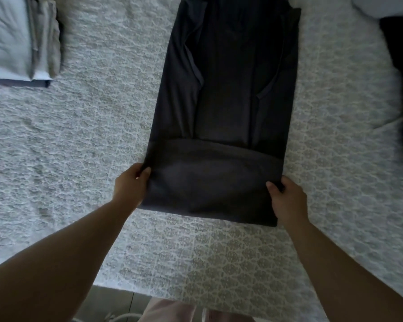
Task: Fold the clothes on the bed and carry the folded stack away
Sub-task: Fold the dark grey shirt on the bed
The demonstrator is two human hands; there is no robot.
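We find the dark garment (223, 108) laid lengthwise on the bed (79, 140), sides folded inward, near hem turned up. Left hand (132, 185) and right hand (286, 201) each pinch a near corner, fingers curled on the cloth. A folded stack (21, 40), somewhat blurred, lies far left.

Place: a bedroom in a home
Bed (79, 140): covered by a pale patterned bedspread
Clothing: folded stack (21, 40) at the far left, dark garment (226, 89) spread out
Floor (116, 303): grey strip at the bed's near edge
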